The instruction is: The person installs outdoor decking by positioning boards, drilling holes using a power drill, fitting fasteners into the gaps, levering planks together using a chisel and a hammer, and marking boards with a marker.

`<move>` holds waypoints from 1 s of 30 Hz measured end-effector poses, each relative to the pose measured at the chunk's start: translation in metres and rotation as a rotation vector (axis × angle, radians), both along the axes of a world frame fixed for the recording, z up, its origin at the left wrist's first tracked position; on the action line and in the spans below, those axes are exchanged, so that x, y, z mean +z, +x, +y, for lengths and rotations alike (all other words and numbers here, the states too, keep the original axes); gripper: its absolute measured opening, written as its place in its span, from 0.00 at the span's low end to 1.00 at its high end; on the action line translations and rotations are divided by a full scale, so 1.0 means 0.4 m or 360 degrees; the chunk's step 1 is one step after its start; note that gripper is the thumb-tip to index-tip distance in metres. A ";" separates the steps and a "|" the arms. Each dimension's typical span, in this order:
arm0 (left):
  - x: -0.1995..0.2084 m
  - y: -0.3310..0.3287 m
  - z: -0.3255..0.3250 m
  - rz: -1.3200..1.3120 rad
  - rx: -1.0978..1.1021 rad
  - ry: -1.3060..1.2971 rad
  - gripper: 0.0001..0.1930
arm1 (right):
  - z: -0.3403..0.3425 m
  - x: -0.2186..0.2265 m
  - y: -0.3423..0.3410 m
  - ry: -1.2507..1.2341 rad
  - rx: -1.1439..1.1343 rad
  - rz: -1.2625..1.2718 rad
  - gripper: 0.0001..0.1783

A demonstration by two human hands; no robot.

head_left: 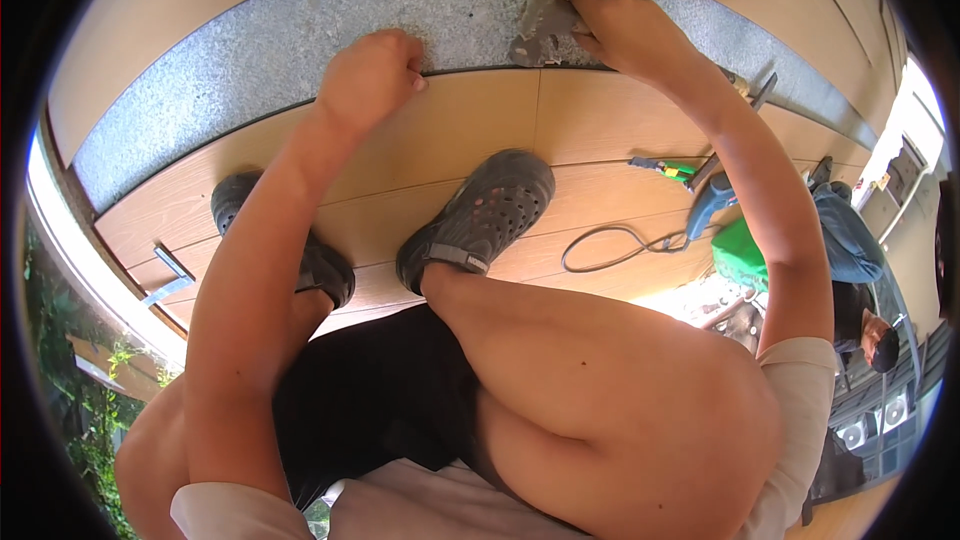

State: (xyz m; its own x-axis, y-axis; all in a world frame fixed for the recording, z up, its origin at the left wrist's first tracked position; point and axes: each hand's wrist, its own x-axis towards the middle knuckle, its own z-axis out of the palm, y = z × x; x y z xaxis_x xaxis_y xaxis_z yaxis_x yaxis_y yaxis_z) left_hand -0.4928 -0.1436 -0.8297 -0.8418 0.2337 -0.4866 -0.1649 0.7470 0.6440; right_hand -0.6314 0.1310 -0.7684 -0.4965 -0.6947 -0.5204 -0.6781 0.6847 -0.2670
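"Showing against the speckled grey strip (300, 20), a ragged, darker grey piece (545, 25) is seen near the top, right of the middle. By what is it held?"

"By the right hand (635, 35). Its edge is pinched between the thumb and the bent forefinger, and the piece is spread out to the left of them. Its lower end is brought close to the near edge of the strip."

"And is anything gripped by the left hand (370, 75)?"

"That cannot be told. The fingers are curled in, their tips partly hidden, and the hand is held over the line where the strip is met by the wood-toned planks (440, 125). The two hands are kept well apart."

"What is found below them?"

"Two dark clogs (485, 205), the right one pierced with holes, are set on the planks. The left one is partly covered by the left forearm."

"And farther out?"

"To the right, a tool with green and yellow parts (677, 171) is laid near a blue corded power tool (708, 205), with a green bag (738, 252) beyond. Far left, an angled square (170, 290) is left on the planks. At the right rim, a co-worker in blue trousers (850, 230) is seen."
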 end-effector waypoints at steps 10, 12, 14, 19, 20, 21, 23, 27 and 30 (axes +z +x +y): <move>-0.019 0.003 0.005 -0.0061 0.0019 0.0027 0.07 | 0.053 -0.051 -0.012 -0.0085 -0.0083 0.0013 0.17; -0.015 0.013 0.006 0.0004 -0.0018 0.0039 0.08 | 0.082 -0.035 -0.011 -0.0018 -0.0515 -0.0069 0.15; -0.016 0.032 0.000 0.0121 -0.0006 0.0088 0.09 | 0.098 -0.028 -0.025 0.0096 -0.0492 -0.0067 0.15; -0.045 0.072 0.009 0.0552 -0.0046 0.0082 0.10 | 0.130 -0.064 -0.011 0.0189 -0.0300 -0.0084 0.16; -0.045 0.074 0.011 0.0604 -0.0068 0.0051 0.09 | 0.121 -0.063 -0.015 0.0198 -0.0232 -0.0115 0.17; -0.045 0.076 0.015 0.0656 -0.0090 0.0020 0.09 | 0.117 -0.063 -0.015 0.0207 -0.0164 -0.0146 0.17; -0.040 0.074 0.018 0.0698 -0.0102 0.0002 0.09 | 0.120 -0.065 -0.007 0.0119 -0.0237 -0.0122 0.17; -0.046 0.075 0.019 0.0714 -0.0106 0.0043 0.09 | 0.111 -0.067 -0.008 0.0095 -0.0131 -0.0137 0.15; -0.051 0.080 0.018 0.0752 -0.0121 -0.0018 0.08 | 0.098 -0.076 -0.022 0.0007 -0.0186 -0.0100 0.13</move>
